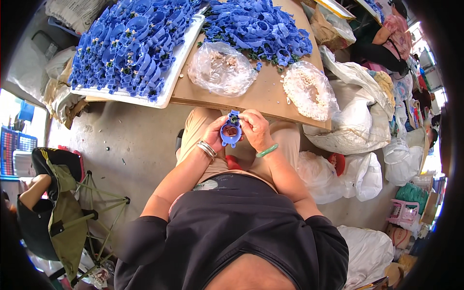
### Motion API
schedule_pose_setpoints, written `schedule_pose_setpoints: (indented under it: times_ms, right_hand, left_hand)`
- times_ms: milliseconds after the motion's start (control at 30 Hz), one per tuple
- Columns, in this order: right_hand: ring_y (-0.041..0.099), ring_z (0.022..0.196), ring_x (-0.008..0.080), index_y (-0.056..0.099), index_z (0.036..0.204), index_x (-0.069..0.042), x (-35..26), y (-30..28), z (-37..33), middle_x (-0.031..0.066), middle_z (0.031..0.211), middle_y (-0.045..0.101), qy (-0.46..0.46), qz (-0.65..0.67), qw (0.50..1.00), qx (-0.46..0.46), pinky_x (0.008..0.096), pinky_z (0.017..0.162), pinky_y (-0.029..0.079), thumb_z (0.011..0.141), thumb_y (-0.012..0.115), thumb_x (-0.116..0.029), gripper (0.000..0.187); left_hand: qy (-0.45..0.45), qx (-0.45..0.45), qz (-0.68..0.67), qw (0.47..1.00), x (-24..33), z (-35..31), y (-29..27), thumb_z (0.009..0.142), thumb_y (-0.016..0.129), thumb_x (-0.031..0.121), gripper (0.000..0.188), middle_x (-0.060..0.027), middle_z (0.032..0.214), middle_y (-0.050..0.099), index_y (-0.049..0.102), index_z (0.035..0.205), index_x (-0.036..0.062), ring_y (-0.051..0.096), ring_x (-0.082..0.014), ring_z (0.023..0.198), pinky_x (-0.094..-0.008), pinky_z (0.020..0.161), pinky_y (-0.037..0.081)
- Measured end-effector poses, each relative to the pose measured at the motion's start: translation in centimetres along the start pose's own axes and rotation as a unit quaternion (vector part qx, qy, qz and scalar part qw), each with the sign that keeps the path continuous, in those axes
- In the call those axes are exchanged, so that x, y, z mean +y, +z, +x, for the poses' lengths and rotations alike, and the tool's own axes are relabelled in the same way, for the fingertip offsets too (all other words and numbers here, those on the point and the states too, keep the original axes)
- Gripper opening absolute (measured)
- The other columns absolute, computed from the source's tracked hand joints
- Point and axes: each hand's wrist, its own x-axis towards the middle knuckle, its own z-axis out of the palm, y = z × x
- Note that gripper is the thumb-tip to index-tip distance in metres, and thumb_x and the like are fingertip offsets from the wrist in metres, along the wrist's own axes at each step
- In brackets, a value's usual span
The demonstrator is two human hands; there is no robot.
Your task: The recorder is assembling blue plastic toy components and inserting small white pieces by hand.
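My left hand [215, 134] grips a blue plastic part [231, 131] by its left side, above my lap and just off the table's near edge. The part has a round ring at the bottom and a narrower top with something dark green in it. My right hand [256, 129] is closed in a pinch at the part's upper right edge; its fingertips hide whatever is between them. On the table lie a clear bag of small cream pieces [221, 70] and, to its right, another plastic bag with many cream pieces [309, 92].
A white tray [166, 92] heaped with blue parts is at the table's left. A loose pile of blue parts [256, 29] covers its far side. White sacks [348, 116] stand on the right. A folding stool [92, 217] and another person's arm [35, 191] are at left.
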Motion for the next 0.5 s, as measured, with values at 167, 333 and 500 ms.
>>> schedule_pose_setpoints:
  times_ms: [167, 333, 500]
  right_hand:
    - [0.058, 0.068, 0.0236, 0.057, 0.081, -0.004, -1.1, 0.2, -0.1, 0.0095, 0.08, 0.056, -0.008, -0.001, 1.0, -0.015, 0.0303, 0.057, 0.048, 0.07, 0.06, -0.002, 0.012]
    - [0.057, 0.066, 0.0237, 0.058, 0.079, -0.005, -0.5, 0.4, -0.3, 0.0083, 0.076, 0.054, -0.079, -0.087, 0.993, -0.015, 0.0312, 0.055, 0.047, 0.068, 0.061, -0.002, 0.012]
    - [0.056, 0.065, 0.0235, 0.057, 0.077, -0.006, -0.2, -0.1, -0.2, 0.0074, 0.074, 0.054, -0.101, -0.087, 0.991, -0.019, 0.0315, 0.054, 0.047, 0.067, 0.061, -0.001, 0.011]
  left_hand:
    - [0.025, 0.011, 0.057, 0.998, -0.2, 0.4, -1.3, 0.082, 0.054, 0.022, 0.032, -0.0095, 0.101, 0.057, 0.049, 0.107, 0.0043, 0.056, -0.0213, 0.092, -0.0399, 0.083, 0.045]
    - [0.04, 0.026, 0.06, 0.997, -0.3, 0.3, -1.1, 0.082, 0.053, 0.022, 0.032, -0.0095, 0.098, 0.057, 0.048, 0.107, 0.0031, 0.057, -0.0211, 0.088, -0.0364, 0.079, 0.047]
    - [-0.031, 0.029, 0.013, 0.999, 0.0, 0.2, -0.8, 0.086, 0.041, 0.04, 0.042, -0.0125, 0.096, 0.058, 0.047, 0.108, 0.004, 0.059, -0.0268, 0.082, -0.0466, 0.068, 0.051]
